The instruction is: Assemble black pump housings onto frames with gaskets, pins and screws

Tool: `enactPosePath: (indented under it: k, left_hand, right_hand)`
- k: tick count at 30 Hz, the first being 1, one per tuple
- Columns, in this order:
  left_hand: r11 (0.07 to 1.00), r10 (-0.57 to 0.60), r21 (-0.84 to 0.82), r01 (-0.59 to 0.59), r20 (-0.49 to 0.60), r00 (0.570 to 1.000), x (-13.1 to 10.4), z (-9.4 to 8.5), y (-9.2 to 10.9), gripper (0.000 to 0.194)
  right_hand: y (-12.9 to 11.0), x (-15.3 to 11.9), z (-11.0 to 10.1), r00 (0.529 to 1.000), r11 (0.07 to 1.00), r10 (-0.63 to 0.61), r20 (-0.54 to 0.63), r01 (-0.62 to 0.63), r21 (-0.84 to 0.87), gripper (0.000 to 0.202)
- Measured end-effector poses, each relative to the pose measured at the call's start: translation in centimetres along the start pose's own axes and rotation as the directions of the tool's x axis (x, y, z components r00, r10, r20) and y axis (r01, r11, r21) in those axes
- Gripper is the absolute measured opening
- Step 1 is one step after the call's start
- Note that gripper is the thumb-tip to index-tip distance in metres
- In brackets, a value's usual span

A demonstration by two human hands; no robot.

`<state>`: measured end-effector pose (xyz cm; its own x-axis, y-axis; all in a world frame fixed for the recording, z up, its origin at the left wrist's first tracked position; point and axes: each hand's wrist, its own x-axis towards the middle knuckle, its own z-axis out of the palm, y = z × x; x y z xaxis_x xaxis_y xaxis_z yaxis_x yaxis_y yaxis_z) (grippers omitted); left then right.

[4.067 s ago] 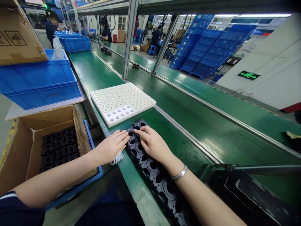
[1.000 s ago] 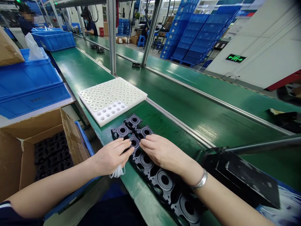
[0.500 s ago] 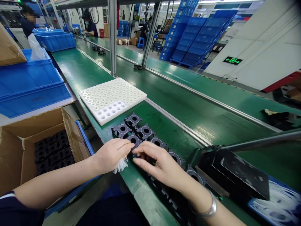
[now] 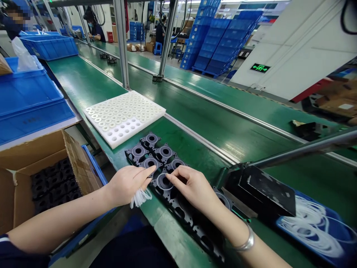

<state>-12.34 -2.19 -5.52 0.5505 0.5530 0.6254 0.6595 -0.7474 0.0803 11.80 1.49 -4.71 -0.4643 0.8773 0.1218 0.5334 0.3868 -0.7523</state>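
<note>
My left hand (image 4: 129, 184) is closed around a bunch of thin white rings (image 4: 141, 198) that hang below its fingers. Its index finger points over the near edge of a black plastic frame with round openings (image 4: 188, 219). Just to the right, my right hand (image 4: 192, 188) has its thumb and index finger bent together at a light-edged round opening (image 4: 164, 181). Whatever lies between those fingertips is too small to make out. More light-edged openings (image 4: 151, 163) stand in two rows beyond my hands; my right hand and forearm hide part of the frames.
A white foam tray (image 4: 122, 140) holding many pale rings lies on the green bench. On the right, a blue bin (image 4: 341, 243) contains loose white rings beside a black box (image 4: 267, 190). At left stand a cardboard box (image 4: 71, 156) of black parts and blue crates (image 4: 28, 89). Other people sit farther back.
My right hand has lifted and shifted slightly off the frame's near side, so a round opening between my hands now shows. My left hand still holds the white rings. The whole view has swung right.
</note>
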Motion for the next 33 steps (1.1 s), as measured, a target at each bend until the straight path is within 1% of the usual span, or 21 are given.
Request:
enactPosePath:
  k: [2,4,7,9,12,15,17,18,21,23,25,27,30,33]
  left_hand:
    - [0.999,0.041,-0.016,-0.041,-0.004,0.999,0.1,-0.1,-0.1,0.034]
    - [0.993,0.108,-0.043,-0.106,0.031,0.994,0.1,0.0,-0.1,0.034]
    - [0.971,0.234,-0.087,-0.224,0.123,0.964,-0.2,0.5,0.2,0.036]
    - [0.958,0.278,-0.119,-0.261,0.163,0.947,-0.6,1.0,0.5,0.038]
    - [0.955,0.277,-0.156,-0.25,0.186,0.943,-0.9,1.4,0.7,0.04]
    - [0.957,0.267,-0.172,-0.235,0.197,0.943,-1.0,1.5,0.7,0.041]
    - [0.959,0.257,-0.174,-0.224,0.202,0.945,-1.1,1.5,0.6,0.04]
    - [0.96,0.251,-0.175,-0.217,0.204,0.946,-1.1,1.5,0.6,0.039]
    - [0.964,0.229,-0.181,-0.193,0.209,0.951,-1.1,1.5,0.7,0.04]
    - [0.966,0.22,-0.182,-0.183,0.206,0.954,-0.9,1.5,0.8,0.04]
    - [0.967,0.213,-0.185,-0.176,0.204,0.955,-0.7,1.5,0.9,0.04]
    - [0.967,0.206,-0.192,-0.167,0.205,0.957,-0.5,1.4,0.9,0.039]
    - [0.966,0.198,-0.205,-0.155,0.208,0.958,-0.3,1.4,0.9,0.038]
    - [0.966,0.197,-0.207,-0.152,0.214,0.957,-0.4,1.3,0.9,0.039]
  right_hand:
    - [0.3,-0.1,0.3,1.0,0.989,-0.022,-0.018,0.019,-0.145,0.031]
    - [0.4,-0.1,0.7,0.999,0.968,-0.036,-0.028,0.028,-0.251,0.029]
    - [0.4,0.0,1.0,0.998,0.941,-0.053,-0.04,0.037,-0.335,0.028]
    - [0.5,0.0,1.0,0.997,0.928,-0.061,-0.048,0.039,-0.369,0.028]
    - [0.6,0.0,1.0,0.995,0.9,-0.083,-0.051,0.053,-0.433,0.029]
    - [0.8,-0.2,0.9,0.987,0.869,-0.146,-0.063,0.098,-0.485,0.019]
    - [0.9,-0.4,0.9,0.977,0.856,-0.211,-0.039,0.165,-0.489,0.014]
    - [1.1,-0.6,0.8,0.968,0.845,-0.252,-0.002,0.219,-0.487,0.017]
    - [1.4,-0.8,0.3,0.916,0.761,-0.376,0.141,0.392,-0.517,0.031]
    - [1.5,-0.9,-0.3,0.878,0.68,-0.428,0.215,0.469,-0.564,0.037]
    - [1.5,-0.8,-1.0,0.844,0.6,-0.454,0.287,0.527,-0.602,0.04]
    - [1.3,-0.5,-1.9,0.805,0.526,-0.47,0.361,0.584,-0.618,0.039]
    - [0.9,-0.1,-3.0,0.745,0.428,-0.501,0.44,0.655,-0.622,0.031]
    - [0.7,0.1,-3.7,0.683,0.371,-0.523,0.509,0.72,-0.586,0.024]
